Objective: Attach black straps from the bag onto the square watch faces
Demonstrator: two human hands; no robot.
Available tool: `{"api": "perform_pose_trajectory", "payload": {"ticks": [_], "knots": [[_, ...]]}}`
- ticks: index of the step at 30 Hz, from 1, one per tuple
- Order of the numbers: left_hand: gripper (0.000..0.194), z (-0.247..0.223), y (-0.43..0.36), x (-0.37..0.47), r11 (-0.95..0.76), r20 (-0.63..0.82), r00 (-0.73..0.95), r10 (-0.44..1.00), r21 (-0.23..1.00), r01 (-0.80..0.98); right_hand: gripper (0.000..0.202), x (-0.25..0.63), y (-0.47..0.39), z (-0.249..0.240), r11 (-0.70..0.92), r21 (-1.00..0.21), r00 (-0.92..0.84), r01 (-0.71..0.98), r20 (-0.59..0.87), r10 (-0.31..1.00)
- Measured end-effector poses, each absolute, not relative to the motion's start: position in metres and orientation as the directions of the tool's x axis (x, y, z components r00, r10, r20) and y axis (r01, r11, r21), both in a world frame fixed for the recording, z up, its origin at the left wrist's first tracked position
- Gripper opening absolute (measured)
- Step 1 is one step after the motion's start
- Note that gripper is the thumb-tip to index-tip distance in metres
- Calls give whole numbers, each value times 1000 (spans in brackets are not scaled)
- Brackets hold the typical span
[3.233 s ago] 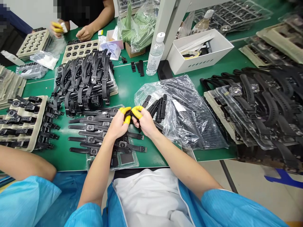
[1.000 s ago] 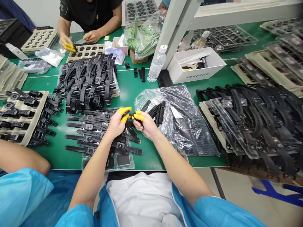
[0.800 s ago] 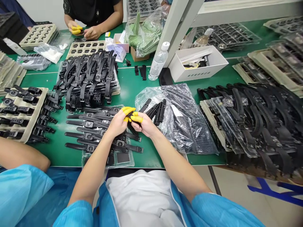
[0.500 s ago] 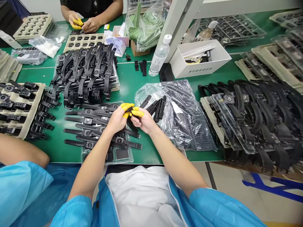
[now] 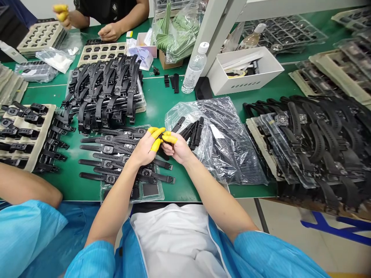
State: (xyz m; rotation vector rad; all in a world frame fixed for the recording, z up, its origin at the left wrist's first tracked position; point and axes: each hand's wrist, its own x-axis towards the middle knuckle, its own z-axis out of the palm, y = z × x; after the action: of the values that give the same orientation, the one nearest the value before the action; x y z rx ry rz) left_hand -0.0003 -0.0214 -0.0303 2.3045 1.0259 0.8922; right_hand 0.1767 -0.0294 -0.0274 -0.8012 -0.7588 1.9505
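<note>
Yellow finger covers show on my left hand (image 5: 146, 148) and my right hand (image 5: 177, 147). The fingertips of both meet over a small dark item, mostly hidden between them; it looks like part of a black watch strap. Below and left of my left hand, black watches with straps (image 5: 108, 149) lie in rows on a clear plastic tray (image 5: 160, 191). Just right of my right hand, several loose black straps (image 5: 197, 133) rest on a clear plastic bag (image 5: 237, 150) of dark straps.
Stacked trays of watches stand at the back left (image 5: 104, 88), far left (image 5: 34, 143) and right (image 5: 315, 139). Behind the bag are a bottle (image 5: 193, 71), a phone (image 5: 203, 89) and a white box (image 5: 246, 79). Another person's hands (image 5: 108, 32) are across the table; a person's arm is at left.
My hands remain together in nearly the same place, with my left fingers slightly shifted. Across the table, the other person's yellow-tipped hand has moved up and left, away from their other hand.
</note>
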Motion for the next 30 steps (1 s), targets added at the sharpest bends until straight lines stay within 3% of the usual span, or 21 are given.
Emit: {"api": "perform_pose_trajectory", "payload": {"ticks": [7,15,23,30], "knots": [[46,-39,-19,1,-623,311,543,780,462,631,32,176,-29,-32,-451,-797,-346,-401,-324,881],[44,-30,-20,3,-604,270,563,781,554,573,33,180,-31,-29,-422,-826,-337,-375,-302,892],[45,-38,-19,2,-617,258,579,774,516,594,30,181,-31,-29,-436,-837,-324,-331,-333,886],[44,-32,-20,1,-617,282,580,764,584,528,32,183,-30,-29,-455,-812,-375,-365,-319,870]]}}
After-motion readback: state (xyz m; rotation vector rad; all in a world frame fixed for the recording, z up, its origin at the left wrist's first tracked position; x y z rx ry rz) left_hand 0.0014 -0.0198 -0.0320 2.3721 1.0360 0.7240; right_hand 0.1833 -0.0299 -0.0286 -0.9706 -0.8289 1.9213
